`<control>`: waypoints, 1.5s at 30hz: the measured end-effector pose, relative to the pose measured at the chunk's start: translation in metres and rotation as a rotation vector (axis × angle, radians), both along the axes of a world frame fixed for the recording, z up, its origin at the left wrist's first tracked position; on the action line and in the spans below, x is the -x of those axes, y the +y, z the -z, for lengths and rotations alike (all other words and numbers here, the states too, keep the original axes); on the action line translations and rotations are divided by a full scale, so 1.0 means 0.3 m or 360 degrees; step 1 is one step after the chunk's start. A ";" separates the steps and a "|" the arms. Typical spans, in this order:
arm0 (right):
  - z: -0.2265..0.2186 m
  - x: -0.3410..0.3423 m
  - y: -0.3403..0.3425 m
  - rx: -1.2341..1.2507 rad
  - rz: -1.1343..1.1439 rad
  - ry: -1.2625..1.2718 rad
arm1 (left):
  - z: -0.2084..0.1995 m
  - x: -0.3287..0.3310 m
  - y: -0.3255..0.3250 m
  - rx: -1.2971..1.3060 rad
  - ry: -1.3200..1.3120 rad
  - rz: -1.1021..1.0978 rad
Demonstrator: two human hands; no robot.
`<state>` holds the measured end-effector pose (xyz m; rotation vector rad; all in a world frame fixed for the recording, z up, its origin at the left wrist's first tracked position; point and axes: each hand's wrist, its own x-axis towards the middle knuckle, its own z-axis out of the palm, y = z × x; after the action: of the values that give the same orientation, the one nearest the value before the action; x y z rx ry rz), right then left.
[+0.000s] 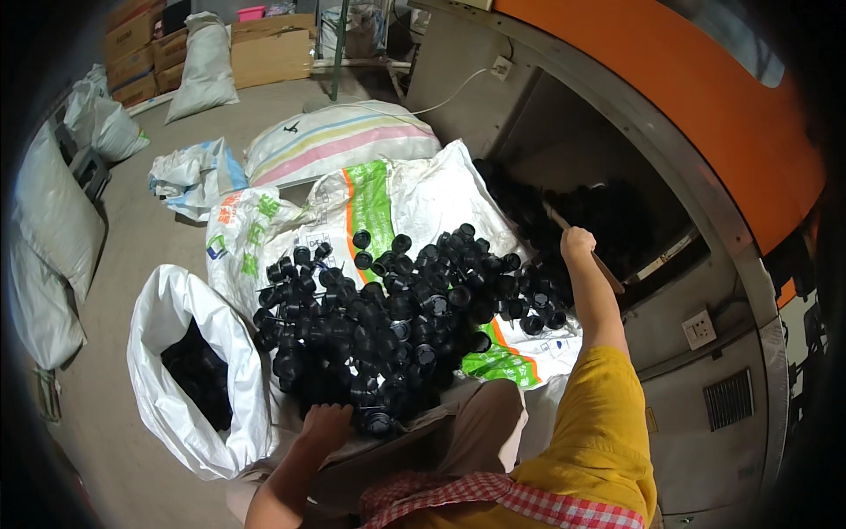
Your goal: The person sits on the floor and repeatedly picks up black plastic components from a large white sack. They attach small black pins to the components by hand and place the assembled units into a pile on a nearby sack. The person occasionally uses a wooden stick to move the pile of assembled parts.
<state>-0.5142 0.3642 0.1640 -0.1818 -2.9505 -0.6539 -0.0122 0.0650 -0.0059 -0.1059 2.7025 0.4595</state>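
Note:
A heap of black plastic caps (388, 309) lies on a spread white woven sack (432, 194) with green and orange stripes, in front of my knees. My right hand (578, 243) is stretched out to the far right and closed around a wooden stick (608, 273), inside the dark opening of the machine. More black parts (599, 212) are piled in that opening, around the stick's far end. At the near edge of the heap, my left hand (328, 427) has its fingers curled down among the caps. What those fingers hold, if anything, is hidden.
An open white sack (145, 353) with black parts inside stands at my left. Behind the heap lies a full striped sack (344, 141). An orange and grey machine (696, 97) borders the right side. Cardboard boxes (273, 57) and white sacks (207, 66) stand farther back.

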 end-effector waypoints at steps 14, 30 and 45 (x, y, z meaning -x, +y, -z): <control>-0.231 -0.647 0.235 -0.0471 -0.0701 -0.0904 | -0.026 -0.033 0.035 -0.0130 0.0303 0.0041; -0.141 -0.362 0.337 -0.0219 -0.0071 -0.0229 | -0.062 -0.039 0.036 -0.0087 0.0267 0.0069; -0.560 -0.793 0.197 -0.0474 -0.0821 -0.0206 | -0.031 -0.040 0.052 -0.0157 0.0411 0.0072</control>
<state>-0.2763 0.4232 0.3321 0.6432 -2.7774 -1.0249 -0.0003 0.0805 0.0034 0.0453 2.9197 0.6307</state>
